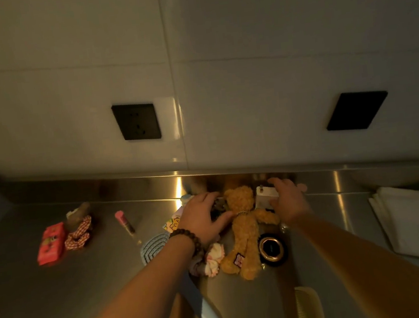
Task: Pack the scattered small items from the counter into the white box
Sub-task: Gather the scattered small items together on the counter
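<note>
Bench (pixel 61 296) steel, bare at our near left; backsplash lip close behind pile. Teddy bear (pixel 246 231) lies mid-bench among small items. Our left hand (pixel 202 217) palm-down, fingers spread, touching bear's left side; right hand (pixel 289 202) spread over white carton (pixel 265 195). Pink packet (pixel 51 243) far left.

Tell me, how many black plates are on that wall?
2. One black plate, with visible socket holes, sits left of the tile seam above the left hand. The other black plate is farther right, tilted in view, its face too dark to read. None seems hidden.
</note>
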